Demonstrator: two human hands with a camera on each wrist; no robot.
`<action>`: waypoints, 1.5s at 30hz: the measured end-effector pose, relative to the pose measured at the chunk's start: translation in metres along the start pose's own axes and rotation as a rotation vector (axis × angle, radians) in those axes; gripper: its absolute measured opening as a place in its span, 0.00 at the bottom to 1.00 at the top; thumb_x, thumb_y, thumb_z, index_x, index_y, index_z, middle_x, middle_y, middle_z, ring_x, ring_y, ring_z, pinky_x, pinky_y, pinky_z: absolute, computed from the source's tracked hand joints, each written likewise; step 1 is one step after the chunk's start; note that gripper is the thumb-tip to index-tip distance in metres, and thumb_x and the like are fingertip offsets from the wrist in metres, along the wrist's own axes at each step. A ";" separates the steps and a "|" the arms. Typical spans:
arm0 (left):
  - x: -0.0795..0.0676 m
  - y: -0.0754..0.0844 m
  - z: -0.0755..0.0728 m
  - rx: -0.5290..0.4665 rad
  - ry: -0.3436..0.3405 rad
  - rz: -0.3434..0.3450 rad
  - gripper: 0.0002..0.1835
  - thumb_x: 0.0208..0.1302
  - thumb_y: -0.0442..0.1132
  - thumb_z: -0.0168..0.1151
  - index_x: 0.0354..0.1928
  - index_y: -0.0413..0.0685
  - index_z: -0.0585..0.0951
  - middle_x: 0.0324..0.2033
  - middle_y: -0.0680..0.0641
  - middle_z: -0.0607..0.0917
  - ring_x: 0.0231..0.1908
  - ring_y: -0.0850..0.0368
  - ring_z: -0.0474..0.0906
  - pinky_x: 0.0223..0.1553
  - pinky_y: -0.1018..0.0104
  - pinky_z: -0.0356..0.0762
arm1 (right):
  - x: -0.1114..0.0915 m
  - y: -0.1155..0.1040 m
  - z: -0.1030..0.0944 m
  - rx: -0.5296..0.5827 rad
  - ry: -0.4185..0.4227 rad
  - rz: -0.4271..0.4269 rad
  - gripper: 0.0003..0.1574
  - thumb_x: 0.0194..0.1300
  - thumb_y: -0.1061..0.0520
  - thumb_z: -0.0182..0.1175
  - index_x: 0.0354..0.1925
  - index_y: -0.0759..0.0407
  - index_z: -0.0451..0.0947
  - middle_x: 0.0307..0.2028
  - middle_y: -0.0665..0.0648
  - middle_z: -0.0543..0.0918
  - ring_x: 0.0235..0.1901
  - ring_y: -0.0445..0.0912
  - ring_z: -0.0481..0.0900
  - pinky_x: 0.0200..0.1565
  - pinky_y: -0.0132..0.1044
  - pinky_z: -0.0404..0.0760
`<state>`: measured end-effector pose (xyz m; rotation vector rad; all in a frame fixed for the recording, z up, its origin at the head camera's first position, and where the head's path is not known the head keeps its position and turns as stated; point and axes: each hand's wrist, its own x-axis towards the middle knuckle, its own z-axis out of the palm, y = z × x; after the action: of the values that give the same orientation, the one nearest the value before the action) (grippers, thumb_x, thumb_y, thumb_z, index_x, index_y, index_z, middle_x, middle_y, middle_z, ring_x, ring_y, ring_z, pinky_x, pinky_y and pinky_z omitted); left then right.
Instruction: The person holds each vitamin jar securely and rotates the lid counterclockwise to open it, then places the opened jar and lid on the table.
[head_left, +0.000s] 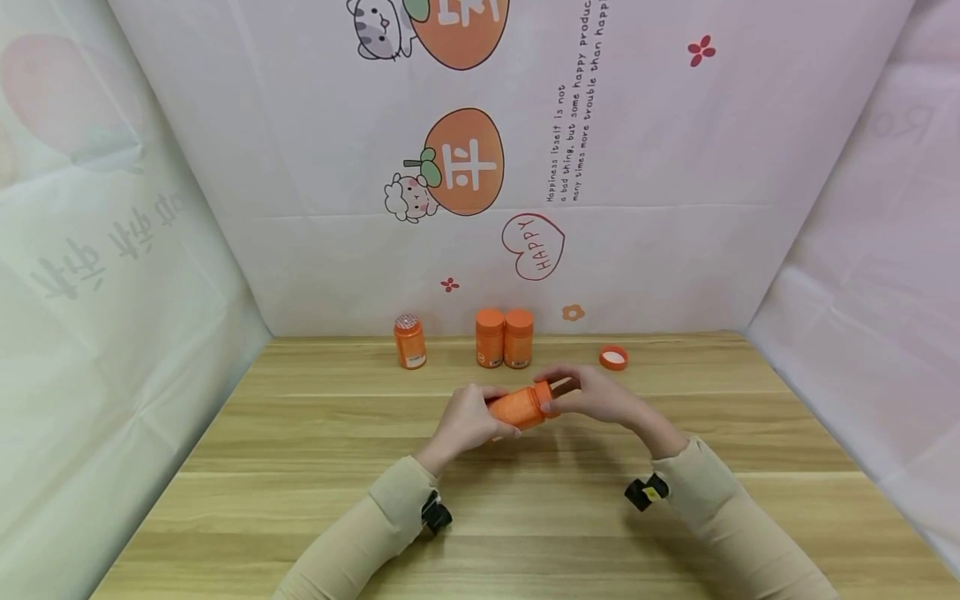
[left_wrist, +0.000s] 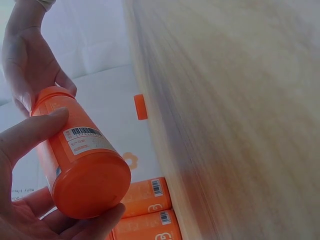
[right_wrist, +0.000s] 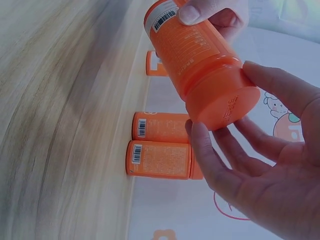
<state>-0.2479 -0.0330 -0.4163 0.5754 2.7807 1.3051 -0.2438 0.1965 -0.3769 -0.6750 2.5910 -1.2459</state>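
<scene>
An orange plastic bottle (head_left: 516, 409) is held tilted above the table, its base toward my left hand (head_left: 467, 422) and its cap toward the right. My left hand grips the body, with the thumb across the label in the left wrist view. Fingertips and thumb of my right hand (head_left: 597, 395) pinch the rim of the orange screw cap (right_wrist: 223, 96), which sits on the bottle's neck. The right palm faces the cap's top, apart from it.
Two capped orange bottles (head_left: 490, 338) stand side by side at the back of the wooden table (head_left: 315, 467). To their left stands a capless orange bottle (head_left: 410, 343) with a patterned seal on top. A loose orange cap (head_left: 613, 357) lies at the back right, before the printed cloth (head_left: 337, 275).
</scene>
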 end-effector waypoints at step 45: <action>0.001 0.001 -0.001 -0.012 0.007 0.020 0.30 0.33 0.42 0.80 0.47 0.48 0.85 0.40 0.50 0.86 0.36 0.57 0.77 0.40 0.61 0.74 | -0.001 0.013 0.002 0.035 0.077 -0.206 0.31 0.50 0.62 0.71 0.54 0.55 0.75 0.54 0.55 0.79 0.57 0.55 0.74 0.56 0.58 0.71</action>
<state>-0.2486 -0.0328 -0.4142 0.6002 2.7779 1.3298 -0.2462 0.2026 -0.3887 -0.9251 2.6071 -1.3989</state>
